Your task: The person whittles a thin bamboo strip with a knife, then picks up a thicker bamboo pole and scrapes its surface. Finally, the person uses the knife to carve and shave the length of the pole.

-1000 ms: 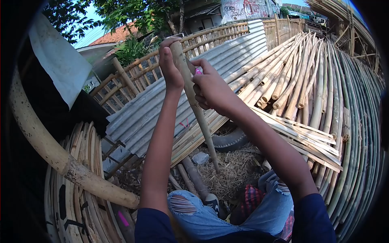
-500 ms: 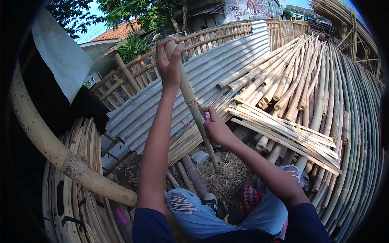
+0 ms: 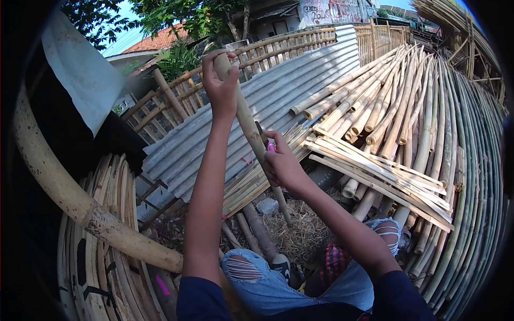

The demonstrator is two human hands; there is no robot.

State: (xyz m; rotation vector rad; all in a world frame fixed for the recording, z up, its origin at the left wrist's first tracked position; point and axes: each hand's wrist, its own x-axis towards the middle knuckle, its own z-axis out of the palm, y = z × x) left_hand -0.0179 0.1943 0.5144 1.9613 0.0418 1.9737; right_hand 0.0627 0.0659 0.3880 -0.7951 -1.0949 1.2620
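A bamboo pole (image 3: pixel 247 119) stands tilted in front of me, its lower end down by the straw on the ground. Near its top, my left hand (image 3: pixel 220 88) is wrapped round it. My right hand (image 3: pixel 286 166) is closed on a knife with a pink handle (image 3: pixel 271 146), lower along the pole. The knife's dark blade (image 3: pixel 259 129) lies against the pole's right side; its full length is partly hidden. Straw and shavings (image 3: pixel 300 227) cover the ground between my legs.
Long bamboo poles (image 3: pixel 391 101) are piled at right, with pale split strips (image 3: pixel 380 174) across their ends. Corrugated metal sheeting (image 3: pixel 289 80) leans along a bamboo fence (image 3: pixel 289 43). A thick bamboo pole (image 3: pixel 59 176) slants across the left, above bundled slats (image 3: pixel 96 257).
My right hand and the knife have shifted slightly up along the pole, and more of the blade shows. My left hand keeps its grip near the top.
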